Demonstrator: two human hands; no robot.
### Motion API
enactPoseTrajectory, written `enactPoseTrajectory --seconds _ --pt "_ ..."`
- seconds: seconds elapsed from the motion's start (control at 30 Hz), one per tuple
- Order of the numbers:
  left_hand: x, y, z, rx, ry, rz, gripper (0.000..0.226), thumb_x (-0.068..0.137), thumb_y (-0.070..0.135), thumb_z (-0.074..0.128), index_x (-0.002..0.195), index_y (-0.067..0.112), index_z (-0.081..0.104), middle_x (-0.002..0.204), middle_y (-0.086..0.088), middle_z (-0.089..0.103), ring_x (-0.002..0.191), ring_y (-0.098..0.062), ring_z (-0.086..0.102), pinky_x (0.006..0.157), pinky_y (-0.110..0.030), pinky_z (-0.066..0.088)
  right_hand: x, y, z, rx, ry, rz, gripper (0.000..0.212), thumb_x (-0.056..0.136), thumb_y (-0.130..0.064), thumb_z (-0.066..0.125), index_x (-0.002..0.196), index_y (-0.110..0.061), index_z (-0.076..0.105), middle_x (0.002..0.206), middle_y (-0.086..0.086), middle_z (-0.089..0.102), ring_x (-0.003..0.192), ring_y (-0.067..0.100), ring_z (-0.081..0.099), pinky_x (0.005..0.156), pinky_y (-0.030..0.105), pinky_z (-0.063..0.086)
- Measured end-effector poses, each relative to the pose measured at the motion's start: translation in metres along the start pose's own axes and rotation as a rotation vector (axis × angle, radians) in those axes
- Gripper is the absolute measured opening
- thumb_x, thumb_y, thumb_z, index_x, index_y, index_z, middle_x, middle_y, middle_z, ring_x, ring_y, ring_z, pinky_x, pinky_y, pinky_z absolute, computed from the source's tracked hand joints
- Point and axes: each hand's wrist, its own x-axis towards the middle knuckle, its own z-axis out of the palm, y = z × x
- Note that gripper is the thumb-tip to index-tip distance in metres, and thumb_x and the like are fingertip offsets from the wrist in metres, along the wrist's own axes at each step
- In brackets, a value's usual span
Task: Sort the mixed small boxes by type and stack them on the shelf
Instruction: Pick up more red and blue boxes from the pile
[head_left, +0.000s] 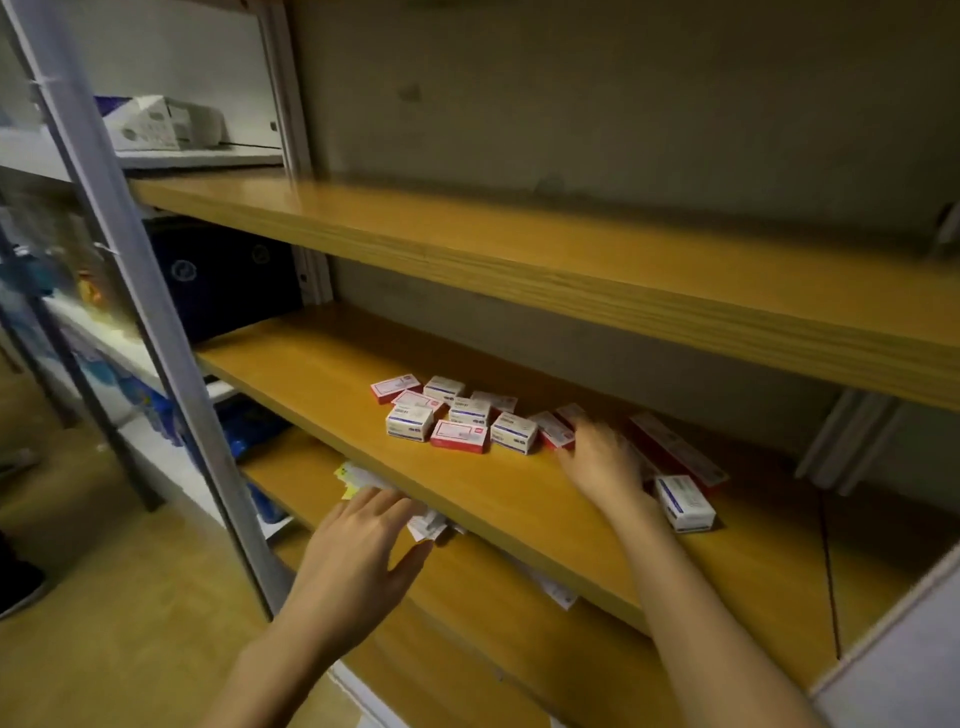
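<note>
Sorting seems hardly begun: the small red-and-white and blue-and-white cardboard boxes (460, 423) lie mixed on the middle wooden shelf (322, 374). The right hand (597, 457) reaches among them, its fingers blurred, so I cannot tell the grip. The left hand (358, 545) hovers, fingers straight. Next, gather one type apart.

Dim, warm light; wide-angle bending at the edges, right hand (602, 457) blurred, perhaps by motion.

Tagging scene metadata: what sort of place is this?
Likely a storeroom or stock room: wooden shelf boards on metal uprights, mixed small red and white boxes loose on the middle shelf, more cartons on the neighbouring rack.
</note>
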Motion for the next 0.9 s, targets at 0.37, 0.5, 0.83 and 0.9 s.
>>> enactPoseTrajectory --seconds 0.37,0.5,0.83,0.9 --pt "0.109 -0.04 0.027 -0.15 -0.01 0.272 0.034 0.086 0.04 0.055 0.115 0.023 0.058 0.113 0.007 0.061 0.108 -0.014 0.052 0.086 -0.028 0.044 0.023 -0.01 0.031 -0.209 0.036 0.177 0.05 0.094 -0.041 0.04 0.133 -0.011 0.034 0.135 0.015 0.043 0.121 0.027 0.043 0.094 0.035 0.043" --pt "0.152 -0.036 0.045 -0.157 -0.06 0.374 0.037 0.085 0.034 0.057 0.12 0.022 0.055 0.12 0.003 0.058 0.113 -0.017 0.048 0.091 -0.029 0.039 -0.004 -0.016 0.02 -0.129 0.18 0.312 0.045 0.093 -0.036 0.043 0.13 -0.013 0.037 0.135 0.014 0.039 0.122 0.025 0.041 0.095 0.034 0.04" --pt "0.213 -0.021 0.093 0.094 -0.3 0.565 0.046 0.087 0.047 0.047 0.129 0.029 0.043 0.135 0.002 0.044 0.129 -0.022 0.033 0.1 -0.037 0.032 -0.101 -0.041 -0.013 0.062 0.433 0.461 0.05 0.09 -0.041 0.045 0.134 -0.023 0.03 0.135 -0.005 0.033 0.125 0.008 0.034 0.093 0.019 0.041" --pt "0.215 -0.02 0.091 0.085 -0.363 0.544 0.048 0.086 0.049 0.049 0.128 0.026 0.044 0.135 -0.001 0.044 0.128 -0.025 0.034 0.099 -0.039 0.031 -0.12 -0.044 -0.019 0.061 0.466 0.487 0.049 0.09 -0.04 0.047 0.133 -0.025 0.03 0.134 -0.007 0.035 0.123 0.006 0.037 0.09 0.017 0.043"
